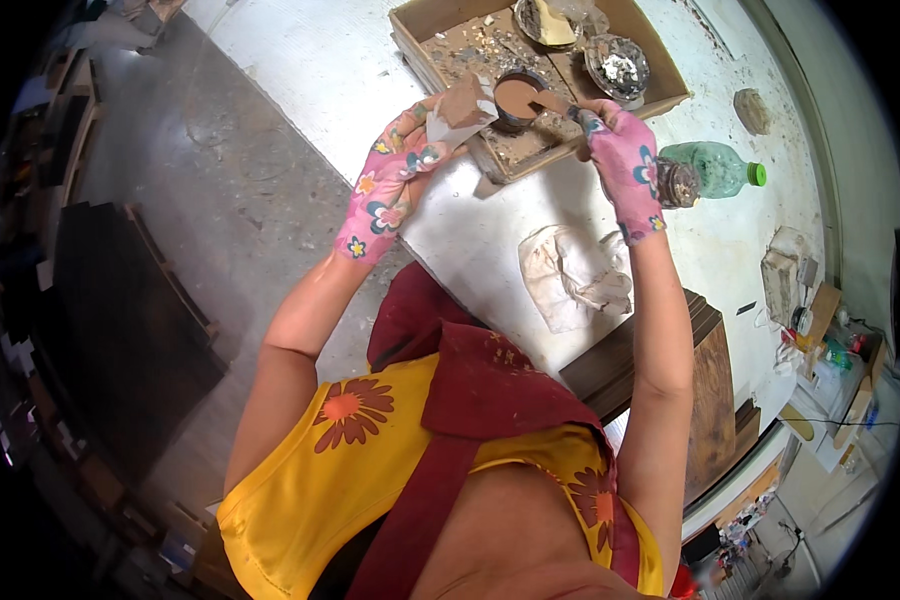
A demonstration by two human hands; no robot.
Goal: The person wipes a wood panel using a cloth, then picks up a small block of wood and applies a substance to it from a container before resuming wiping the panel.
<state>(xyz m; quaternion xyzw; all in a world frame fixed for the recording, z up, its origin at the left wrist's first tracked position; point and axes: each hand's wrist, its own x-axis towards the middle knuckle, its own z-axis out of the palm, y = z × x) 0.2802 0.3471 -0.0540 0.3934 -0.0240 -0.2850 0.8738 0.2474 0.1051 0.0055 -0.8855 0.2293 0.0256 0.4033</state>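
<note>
My left hand, in a pink flowered glove with bare fingertips, is closed around a pale flat piece smeared with brown paste. Just right of it stands a round dark tub of smooth brown paste, at the near edge of a shallow cardboard box. My right hand, gloved alike, grips a small putty knife by its handle. The knife's brown-coated blade reaches over the tub and appears to touch the paste. Its exact grip is partly hidden by my fingers.
Crumbs and two messy round containers, including one with dark and white bits, lie in the box. Right of it, a green bottle lies beside a jar. A white cloth and dark wooden pieces are nearer me on the white table.
</note>
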